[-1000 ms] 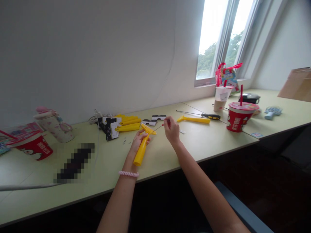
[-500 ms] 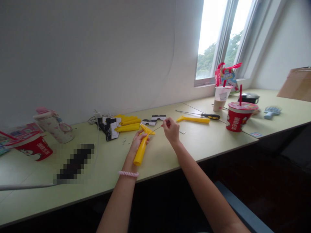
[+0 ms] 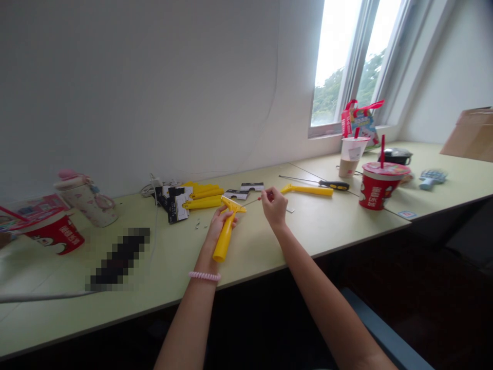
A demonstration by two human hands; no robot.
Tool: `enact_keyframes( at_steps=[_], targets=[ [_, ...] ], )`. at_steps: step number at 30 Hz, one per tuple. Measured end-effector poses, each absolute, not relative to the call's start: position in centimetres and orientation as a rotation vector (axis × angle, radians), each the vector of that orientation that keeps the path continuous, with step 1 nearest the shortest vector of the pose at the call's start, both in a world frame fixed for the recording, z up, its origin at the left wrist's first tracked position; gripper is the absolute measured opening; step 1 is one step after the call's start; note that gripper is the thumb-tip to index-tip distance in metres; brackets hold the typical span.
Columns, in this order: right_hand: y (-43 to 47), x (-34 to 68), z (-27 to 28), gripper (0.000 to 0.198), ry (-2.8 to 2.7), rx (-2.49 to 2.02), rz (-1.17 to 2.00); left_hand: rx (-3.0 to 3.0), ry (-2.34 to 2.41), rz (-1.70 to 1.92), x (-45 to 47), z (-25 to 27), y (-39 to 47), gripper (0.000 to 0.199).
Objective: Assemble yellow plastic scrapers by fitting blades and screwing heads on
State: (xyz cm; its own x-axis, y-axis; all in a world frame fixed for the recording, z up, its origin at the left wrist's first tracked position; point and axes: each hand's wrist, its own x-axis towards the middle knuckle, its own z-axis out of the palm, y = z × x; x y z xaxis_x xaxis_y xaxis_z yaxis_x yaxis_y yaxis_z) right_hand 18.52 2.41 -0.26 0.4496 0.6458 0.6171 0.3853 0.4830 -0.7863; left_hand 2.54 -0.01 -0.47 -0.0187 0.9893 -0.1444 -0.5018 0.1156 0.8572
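My left hand (image 3: 216,227) is closed round a yellow scraper (image 3: 224,237), its wide head up and its hollow handle end toward me. In my right hand (image 3: 274,207) is a small screwdriver (image 3: 260,199) with a red handle, mostly hidden by my fingers. Its thin shaft points left at the scraper's head; whether the tip touches a screw there I cannot tell. Left of the scraper, several tiny metal screws (image 3: 197,224) lie on the table (image 3: 254,246). A small pale blade-like piece (image 3: 290,209) rests just right of my right hand.
Behind my left hand are several yellow scrapers (image 3: 204,198) and black-and-white cards (image 3: 177,204). Another yellow scraper (image 3: 310,190) and a long black-handled screwdriver (image 3: 334,185) lie to the right. Red drink cups (image 3: 379,187) stand at both sides, with a bottle (image 3: 87,198) at the left.
My right hand and the small screwdriver have shifted slightly right, away from the scraper's head. My left hand holds the scraper almost still.
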Motion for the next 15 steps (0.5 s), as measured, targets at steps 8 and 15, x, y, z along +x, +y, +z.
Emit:
enact_keyframes(
  at_steps=[8,15],
  targets=[
    [4.9,20.1,-0.9,0.020,-0.433,-0.720,1.020,0.623,0.670,1.500,1.9,-0.1,-0.1,0.041],
    [5.0,17.6,-2.1,0.013,-0.925,-0.941,1.055,0.739,0.447,1.344,2.2,0.5,-1.5,0.044]
  ],
)
